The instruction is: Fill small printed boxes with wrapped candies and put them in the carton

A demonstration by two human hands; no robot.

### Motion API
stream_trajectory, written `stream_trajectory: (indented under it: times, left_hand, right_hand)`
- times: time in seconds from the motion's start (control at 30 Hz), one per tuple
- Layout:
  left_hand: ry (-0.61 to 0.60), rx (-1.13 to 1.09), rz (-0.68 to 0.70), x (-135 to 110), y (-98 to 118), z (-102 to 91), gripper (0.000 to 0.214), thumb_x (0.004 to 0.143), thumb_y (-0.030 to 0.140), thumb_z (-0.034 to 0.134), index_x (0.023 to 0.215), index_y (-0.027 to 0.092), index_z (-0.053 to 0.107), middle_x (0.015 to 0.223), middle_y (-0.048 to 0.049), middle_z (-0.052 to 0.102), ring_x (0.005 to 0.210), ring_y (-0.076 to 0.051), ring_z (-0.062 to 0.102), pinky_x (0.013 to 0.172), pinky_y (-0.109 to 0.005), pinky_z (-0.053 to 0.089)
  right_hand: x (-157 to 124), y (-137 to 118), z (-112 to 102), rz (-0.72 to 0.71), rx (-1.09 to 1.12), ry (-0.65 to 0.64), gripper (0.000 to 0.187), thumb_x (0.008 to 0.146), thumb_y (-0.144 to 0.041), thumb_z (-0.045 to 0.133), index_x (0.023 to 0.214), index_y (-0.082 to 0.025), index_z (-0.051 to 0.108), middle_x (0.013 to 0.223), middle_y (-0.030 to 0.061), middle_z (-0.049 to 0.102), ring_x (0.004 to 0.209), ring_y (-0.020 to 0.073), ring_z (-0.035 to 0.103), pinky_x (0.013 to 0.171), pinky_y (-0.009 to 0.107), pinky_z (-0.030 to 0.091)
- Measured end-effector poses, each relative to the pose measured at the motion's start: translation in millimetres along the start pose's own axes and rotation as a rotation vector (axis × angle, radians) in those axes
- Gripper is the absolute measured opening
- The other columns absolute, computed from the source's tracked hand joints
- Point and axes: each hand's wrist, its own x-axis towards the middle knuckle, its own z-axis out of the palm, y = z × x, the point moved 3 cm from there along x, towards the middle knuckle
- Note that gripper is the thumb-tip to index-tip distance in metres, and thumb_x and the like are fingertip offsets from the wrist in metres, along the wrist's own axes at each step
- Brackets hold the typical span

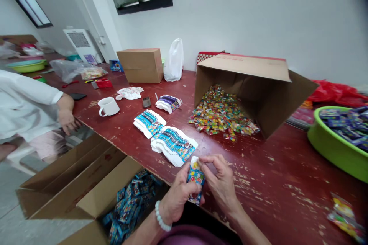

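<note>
My left hand, a pale bead bracelet at its wrist, grips a small blue printed candy box upright near the table edge. The box's white top stands open, and something yellow shows in the opening. At that opening, the thumb and bent fingers of my right hand pinch the box's top edge; whether a candy is between them too is hidden. Just beyond lie two fanned stacks of flat blue boxes. Loose wrapped candies spill from a cardboard box lying on its side.
Below the table edge, a carton holds many blue boxes. A green basin stands at right. A white mug, a phone and purple flat boxes lie farther back. Another person sits at left.
</note>
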Motion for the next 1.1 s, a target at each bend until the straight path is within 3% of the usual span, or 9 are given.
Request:
stream_trajectory:
  times: [0.17, 0.3, 0.37, 0.43, 0.57, 0.73, 0.87, 0.93, 1.1]
  left_hand:
    - [0.122, -0.099, 0.037, 2, 5, -8.7, 0.04, 0.081, 0.03, 0.063, 0.12, 0.019, 0.059, 0.08, -0.0019, 0.062, 0.061, -0.013, 0.057, 0.053, -0.024, 0.05]
    - [0.224, -0.235, -0.041, 6, 5, -12.6, 0.045, 0.085, 0.05, 0.058, 0.114, 0.016, 0.064, 0.086, -0.0065, 0.069, 0.062, -0.016, 0.062, 0.054, -0.025, 0.052]
    - [0.253, -0.295, -0.028, 8, 6, -12.4, 0.042, 0.083, 0.047, 0.063, 0.11, 0.015, 0.065, 0.088, -0.0062, 0.071, 0.062, -0.015, 0.064, 0.058, -0.025, 0.053]
    - [0.282, -0.349, 0.015, 10, 6, -12.4, 0.036, 0.081, 0.041, 0.068, 0.106, 0.015, 0.066, 0.088, -0.0055, 0.072, 0.065, -0.015, 0.065, 0.063, -0.025, 0.054]
    - [0.339, -0.382, 0.078, 9, 2, -13.5, 0.036, 0.077, 0.036, 0.073, 0.104, 0.014, 0.066, 0.086, -0.0043, 0.071, 0.069, -0.015, 0.067, 0.063, -0.025, 0.056]
    - [0.279, -0.244, -0.026, 6, -1, -9.2, 0.042, 0.078, 0.049, 0.069, 0.102, 0.014, 0.064, 0.068, -0.0004, 0.064, 0.046, -0.013, 0.058, 0.037, -0.024, 0.048]
    - [0.22, -0.263, -0.093, 6, 3, -7.4, 0.046, 0.08, 0.054, 0.064, 0.105, 0.015, 0.064, 0.066, 0.0, 0.063, 0.041, -0.013, 0.056, 0.037, -0.025, 0.048]
    - [0.151, -0.281, -0.125, 7, 4, -7.4, 0.051, 0.082, 0.056, 0.061, 0.113, 0.017, 0.062, 0.068, 0.0, 0.063, 0.04, -0.013, 0.056, 0.037, -0.025, 0.047]
    - [0.091, -0.245, -0.106, 10, 2, -10.2, 0.055, 0.082, 0.06, 0.058, 0.118, 0.02, 0.062, 0.07, -0.0003, 0.063, 0.041, -0.013, 0.057, 0.036, -0.023, 0.044]
  right_hand:
    - [-2, -11, -5, -0.151, -0.16, -0.118, 0.014, 0.091, -0.03, 0.057, 0.092, -0.031, 0.071, 0.109, 0.0055, 0.062, 0.102, 0.0271, 0.055, 0.089, 0.044, 0.041]
    - [-4, -13, -6, -0.143, -0.049, -0.136, 0.027, 0.087, -0.031, 0.062, 0.114, -0.03, 0.063, 0.132, 0.009, 0.048, 0.114, 0.0273, 0.051, 0.095, 0.044, 0.044]
    - [-4, -9, -5, -0.082, 0.016, -0.061, 0.036, 0.083, -0.032, 0.066, 0.118, -0.027, 0.059, 0.131, 0.0109, 0.048, 0.105, 0.0254, 0.056, 0.089, 0.041, 0.049]
    - [-7, -6, -2, -0.048, 0.063, -0.045, 0.024, 0.084, -0.031, 0.066, 0.107, -0.026, 0.063, 0.122, 0.0095, 0.055, 0.099, 0.0239, 0.058, 0.086, 0.039, 0.05]
    - [-9, -7, 3, -0.09, 0.141, -0.156, 0.011, 0.09, -0.027, 0.06, 0.096, -0.027, 0.07, 0.108, 0.0064, 0.063, 0.1, 0.0221, 0.061, 0.088, 0.036, 0.049]
    - [-1, -7, 5, 0.056, 0.292, -0.249, 0.017, 0.087, -0.032, 0.064, 0.075, -0.021, 0.068, 0.096, 0.0059, 0.068, 0.088, 0.0212, 0.065, 0.08, 0.033, 0.052]
    - [3, 1, 8, 0.237, 0.472, -0.213, 0.026, 0.082, -0.036, 0.07, 0.103, -0.021, 0.066, 0.083, 0.0027, 0.071, 0.076, 0.0194, 0.067, 0.068, 0.029, 0.054]
    - [3, -1, 5, 0.158, 0.402, -0.241, 0.025, 0.085, -0.034, 0.067, 0.107, -0.022, 0.067, 0.086, 0.0038, 0.072, 0.08, 0.0201, 0.067, 0.073, 0.031, 0.054]
    - [6, -16, -4, -0.05, 0.218, -0.377, 0.018, 0.092, -0.031, 0.058, 0.084, -0.024, 0.072, 0.091, 0.0038, 0.072, 0.09, 0.0215, 0.067, 0.082, 0.033, 0.051]
